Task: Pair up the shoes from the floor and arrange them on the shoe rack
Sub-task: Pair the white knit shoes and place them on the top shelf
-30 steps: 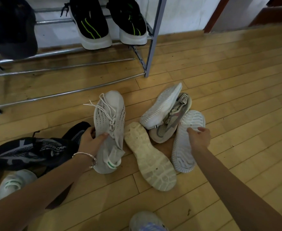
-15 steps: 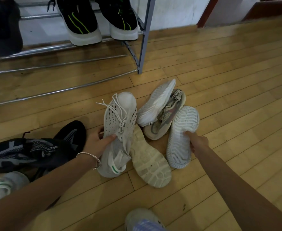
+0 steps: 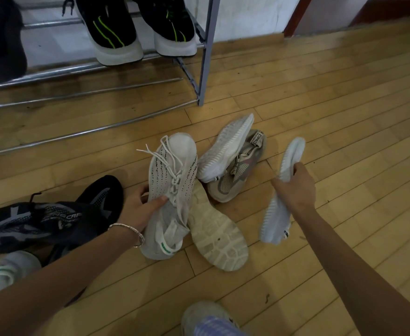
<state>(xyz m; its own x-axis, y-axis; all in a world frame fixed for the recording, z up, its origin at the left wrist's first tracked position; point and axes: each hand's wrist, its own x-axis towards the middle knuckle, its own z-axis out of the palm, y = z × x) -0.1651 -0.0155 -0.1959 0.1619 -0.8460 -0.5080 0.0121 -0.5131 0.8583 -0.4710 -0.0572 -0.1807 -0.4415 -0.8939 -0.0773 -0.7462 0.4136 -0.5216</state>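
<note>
My right hand (image 3: 296, 187) now has ribbed-sole shoe (image 3: 280, 197) lifted clear of pile, sole out. Left hand (image 3: 138, 209) still grips white knit sneaker (image 3: 171, 190). Different pairs; mates needed.

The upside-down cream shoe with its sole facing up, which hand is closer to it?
Left. The left hand grips the white knit sneaker lying against the sole-up shoe; the right hand holds another white shoe farther right.

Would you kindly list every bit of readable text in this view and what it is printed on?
"CAPRO", last letter unsure: heel tab of the grey-pink sneaker.
"CAF", start of the word unreadable: side of the black sneaker.
Black marks on the white knit sneaker: too small to read.
</note>
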